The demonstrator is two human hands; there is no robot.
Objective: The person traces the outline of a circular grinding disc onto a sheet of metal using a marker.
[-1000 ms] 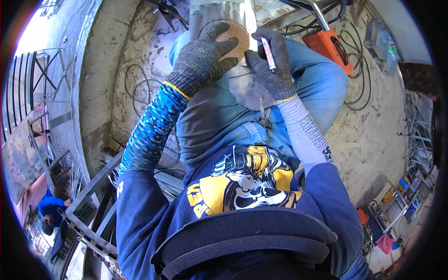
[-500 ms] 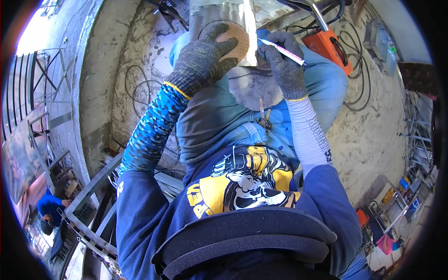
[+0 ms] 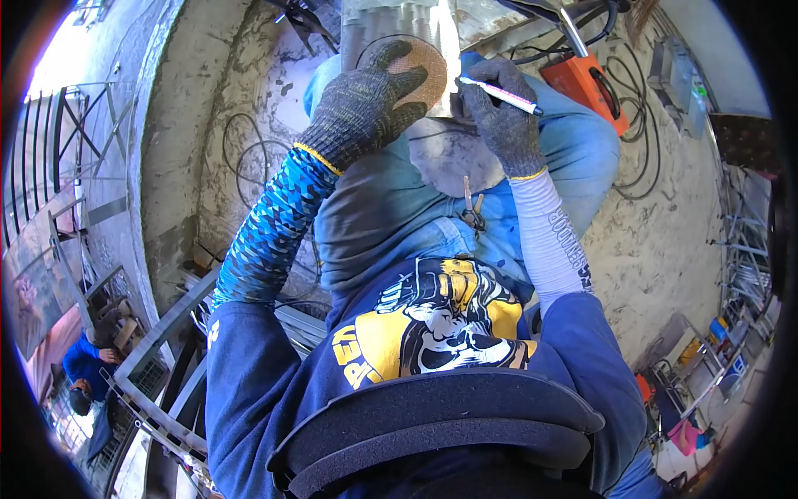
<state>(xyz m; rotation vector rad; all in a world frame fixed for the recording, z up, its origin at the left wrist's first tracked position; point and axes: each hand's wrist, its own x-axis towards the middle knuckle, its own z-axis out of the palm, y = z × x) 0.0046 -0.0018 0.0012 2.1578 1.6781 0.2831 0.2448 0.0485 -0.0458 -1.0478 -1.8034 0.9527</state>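
Observation:
My left hand (image 3: 363, 101), in a dark knit glove, lies with spread fingers over a brown mesh-textured round disc (image 3: 429, 68). It rests the disc flat on a shiny grey metal piece (image 3: 378, 21) at the top of the view. Just right of the metal's edge, my right hand (image 3: 505, 125), also gloved, is closed around a white marker (image 3: 514, 99) with pink print. The marker's tip points left towards the metal; its dark end points right. Below the metal sits a grey round surface (image 3: 453, 158) between the legs.
An orange-red machine (image 3: 582, 90) stands right of the knee, with black cable (image 3: 644, 141) coiled beside it. A pliers-like tool (image 3: 472, 214) lies on the lap. Metal frames (image 3: 158, 358) stand at lower left, where another person (image 3: 87, 362) sits. Assorted gear (image 3: 690, 374) lies at lower right.
My right hand and the marker have shifted slightly left, and the marker lies a little flatter. My left hand stays on the disc.

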